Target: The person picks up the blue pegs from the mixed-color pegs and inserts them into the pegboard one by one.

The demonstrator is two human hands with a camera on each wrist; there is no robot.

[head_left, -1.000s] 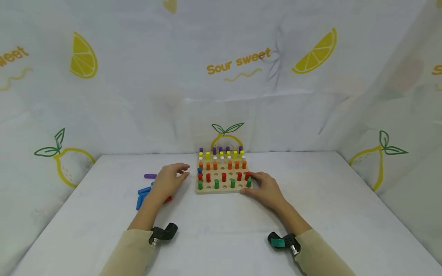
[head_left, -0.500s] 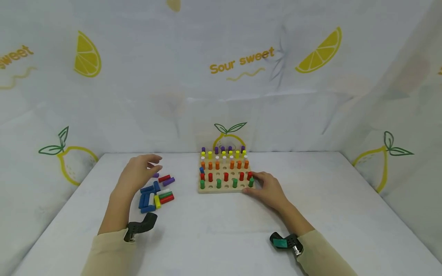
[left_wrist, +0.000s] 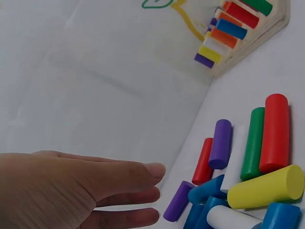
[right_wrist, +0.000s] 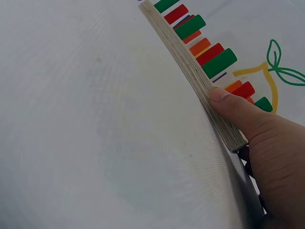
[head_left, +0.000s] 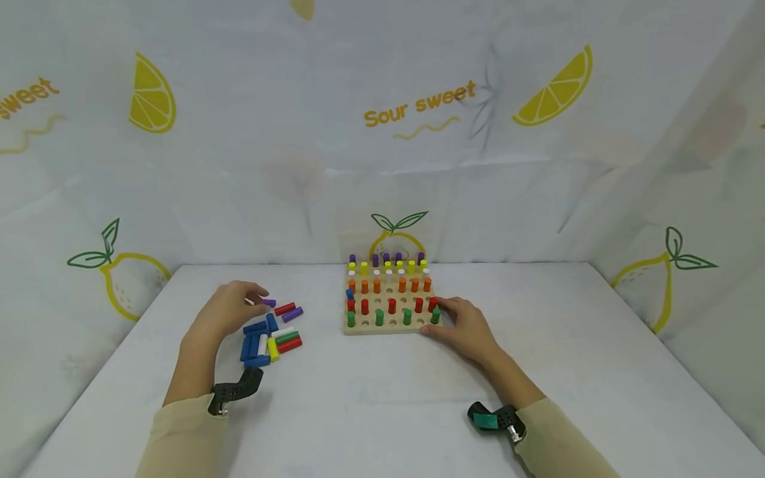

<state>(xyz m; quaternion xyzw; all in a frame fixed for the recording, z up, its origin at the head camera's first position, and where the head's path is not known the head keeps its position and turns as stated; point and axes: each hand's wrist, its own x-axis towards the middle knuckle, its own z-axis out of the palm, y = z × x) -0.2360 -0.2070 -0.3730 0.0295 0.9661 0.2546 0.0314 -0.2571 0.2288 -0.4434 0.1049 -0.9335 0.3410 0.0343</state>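
Wooden pegboard lies flat, upright coloured pegs in rows.

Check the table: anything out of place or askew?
Loose pegs lie on their sides in a jumble left of the board, some overlapping. Several board holes stand empty. Nothing looks damaged; the right hand steadies the board's corner.
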